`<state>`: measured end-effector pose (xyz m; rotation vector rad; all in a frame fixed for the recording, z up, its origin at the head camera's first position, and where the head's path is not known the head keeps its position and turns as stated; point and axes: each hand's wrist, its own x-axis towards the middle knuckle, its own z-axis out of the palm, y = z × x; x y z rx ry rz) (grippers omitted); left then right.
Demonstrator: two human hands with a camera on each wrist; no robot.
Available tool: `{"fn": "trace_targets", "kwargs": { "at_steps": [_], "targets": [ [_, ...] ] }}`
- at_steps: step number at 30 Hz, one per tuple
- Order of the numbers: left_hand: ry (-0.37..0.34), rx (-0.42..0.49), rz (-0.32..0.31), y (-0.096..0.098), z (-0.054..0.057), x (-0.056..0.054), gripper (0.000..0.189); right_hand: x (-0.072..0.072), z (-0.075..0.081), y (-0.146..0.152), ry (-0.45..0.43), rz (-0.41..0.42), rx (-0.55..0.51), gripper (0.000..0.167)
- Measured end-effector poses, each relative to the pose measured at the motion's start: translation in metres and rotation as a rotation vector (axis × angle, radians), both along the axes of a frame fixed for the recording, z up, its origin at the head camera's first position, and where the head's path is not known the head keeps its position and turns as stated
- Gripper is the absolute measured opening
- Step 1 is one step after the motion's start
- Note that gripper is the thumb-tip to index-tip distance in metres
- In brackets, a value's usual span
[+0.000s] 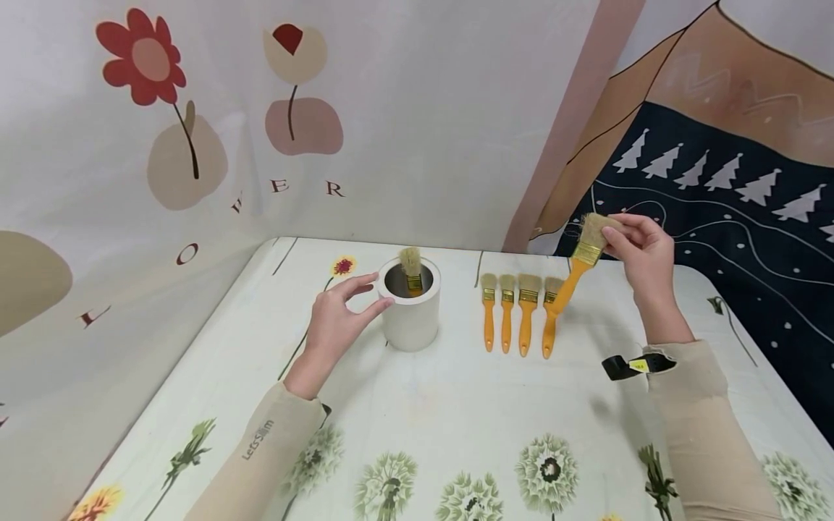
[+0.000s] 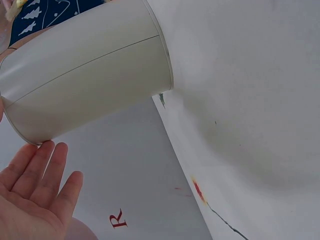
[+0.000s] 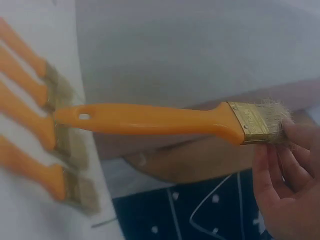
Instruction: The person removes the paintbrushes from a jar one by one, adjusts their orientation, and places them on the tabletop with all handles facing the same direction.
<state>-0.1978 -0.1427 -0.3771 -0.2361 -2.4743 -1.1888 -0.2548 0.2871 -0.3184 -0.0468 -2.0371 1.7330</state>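
Note:
My right hand (image 1: pixel 646 250) pinches a paintbrush (image 3: pixel 165 120) by its bristles, thumb on one side and fingers on the other. Its orange handle points down and left, raised over the table at the end of a row. A white cylindrical container (image 1: pixel 412 322) stands upright to the left. Inside it a second paintbrush (image 1: pixel 411 262) stands bristles up, its handle mostly hidden by the wall. At the container's left side is my left hand (image 1: pixel 335 318), fingers fairly straight, with thumb and fingertips right at the rim; the left wrist view shows the fingertips (image 2: pixel 47 143) there.
Several more paintbrushes (image 1: pixel 525 315) with orange handles lie side by side right of the container, bristles away from me. The table (image 1: pixel 443 405) has a flower-printed cover. Behind it hang a pale printed cloth (image 1: pixel 417 130) and a dark one with white trees (image 1: pixel 723 195).

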Motion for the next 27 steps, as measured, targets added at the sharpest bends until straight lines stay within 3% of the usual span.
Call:
{"fn": "trace_targets", "kwargs": {
  "at_steps": [9,20,27],
  "targets": [
    [-0.019,-0.001,0.000,0.001,0.002,0.002,0.054,-0.004,-0.027,0.023,-0.148,0.028,-0.111,0.011],
    [-0.017,-0.007,0.002,0.001,0.001,0.001,0.055,-0.015,-0.059,0.039,-0.301,0.062,-0.122,0.011],
    [-0.021,-0.006,0.005,0.001,0.002,0.001,0.054,-0.021,-0.077,0.045,-0.357,0.067,-0.070,0.017]
  ]
}}
